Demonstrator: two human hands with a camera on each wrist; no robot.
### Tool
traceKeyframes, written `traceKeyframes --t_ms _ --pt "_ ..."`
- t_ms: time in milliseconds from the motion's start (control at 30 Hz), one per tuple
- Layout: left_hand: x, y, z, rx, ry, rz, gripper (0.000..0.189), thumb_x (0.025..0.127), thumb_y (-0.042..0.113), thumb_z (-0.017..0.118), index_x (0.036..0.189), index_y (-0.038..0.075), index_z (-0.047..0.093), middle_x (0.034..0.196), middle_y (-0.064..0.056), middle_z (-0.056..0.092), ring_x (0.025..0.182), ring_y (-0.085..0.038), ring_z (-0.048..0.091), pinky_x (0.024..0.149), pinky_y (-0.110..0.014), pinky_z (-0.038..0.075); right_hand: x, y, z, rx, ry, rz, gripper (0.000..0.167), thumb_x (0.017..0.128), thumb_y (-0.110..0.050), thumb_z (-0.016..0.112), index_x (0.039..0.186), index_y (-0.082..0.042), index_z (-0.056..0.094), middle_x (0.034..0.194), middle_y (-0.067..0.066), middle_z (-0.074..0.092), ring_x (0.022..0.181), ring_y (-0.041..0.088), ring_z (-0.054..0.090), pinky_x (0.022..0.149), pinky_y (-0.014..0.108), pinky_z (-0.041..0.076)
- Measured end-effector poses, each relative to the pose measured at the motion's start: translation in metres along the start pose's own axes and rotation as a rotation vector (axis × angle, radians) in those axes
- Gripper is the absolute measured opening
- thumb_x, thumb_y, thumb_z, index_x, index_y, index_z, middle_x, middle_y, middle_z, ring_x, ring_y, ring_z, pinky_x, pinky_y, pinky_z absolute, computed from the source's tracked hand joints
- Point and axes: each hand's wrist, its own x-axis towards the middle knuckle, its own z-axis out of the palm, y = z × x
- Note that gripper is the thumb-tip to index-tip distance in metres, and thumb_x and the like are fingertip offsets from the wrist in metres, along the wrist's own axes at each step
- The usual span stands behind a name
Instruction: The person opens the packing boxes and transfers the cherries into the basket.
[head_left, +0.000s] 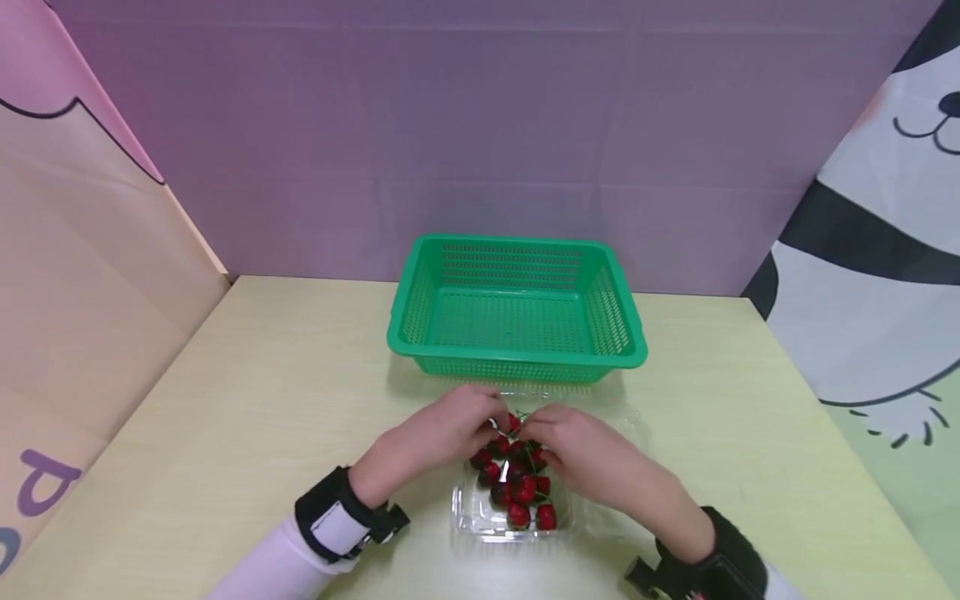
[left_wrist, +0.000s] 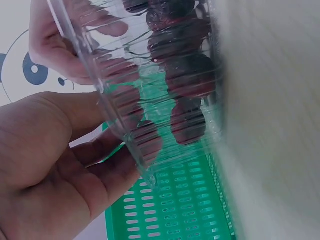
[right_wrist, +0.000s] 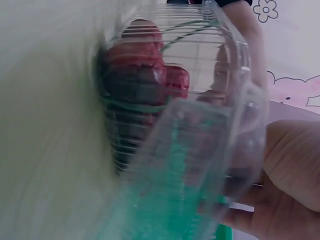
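Note:
A clear plastic box [head_left: 487, 525] with ribbed walls holds several dark red cherries [head_left: 522, 489] with green stems. From the left, my left hand [head_left: 453, 425] reaches over its rim, thumb and fingers bent against a cherry [head_left: 513, 422] near the far end. Opposite it, my right hand [head_left: 588, 450] reaches in, fingertips beside the same cherry and its thin stem; whether they pinch anything is hidden. Through the box wall in the left wrist view, the left fingers [left_wrist: 145, 142] show blurred among the cherries. A clear flap hides part of the right fingers in the right wrist view.
Just behind the box stands a green perforated basket [head_left: 517, 360], with nothing inside. Both sit on a pale wooden table [head_left: 247, 417]. A purple cloth backdrop [head_left: 480, 125] rises behind the table, with printed cloths at both sides. Black straps circle both wrists.

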Motion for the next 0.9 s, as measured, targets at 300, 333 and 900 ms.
traceKeyframes --t_ms 300,333,900 --pt "-0.002 0.001 -0.006 -0.015 -0.006 0.014 0.007 0.09 -0.001 0.076 0.093 0.005 0.076 0.094 -0.003 0.067 0.088 -0.018 0.064 0.076 -0.023 0.053 0.002 0.001 0.007 -0.006 -0.033 -0.005 0.023 0.082 0.01 0.077 0.1 -0.004 0.076 0.096 0.003 0.071 0.089 0.017 0.068 0.081 0.035 0.058" --pt "-0.002 0.001 -0.006 -0.018 -0.005 0.013 0.007 0.09 -0.001 0.076 0.094 0.005 0.076 0.094 -0.003 0.066 0.089 -0.018 0.064 0.077 -0.023 0.053 0.002 0.002 0.007 -0.011 -0.034 -0.008 0.024 0.081 0.009 0.078 0.1 -0.005 0.076 0.096 0.003 0.071 0.089 0.017 0.068 0.081 0.035 0.058" --pt "-0.007 0.0 -0.015 -0.058 0.056 0.005 0.009 0.09 -0.001 0.076 0.098 0.003 0.076 0.098 -0.003 0.069 0.093 -0.019 0.066 0.082 -0.025 0.055 0.001 0.01 0.002 0.08 -0.097 0.035 0.019 0.081 0.002 0.084 0.092 -0.012 0.077 0.089 -0.007 0.067 0.082 0.009 0.064 0.075 0.029 0.057"
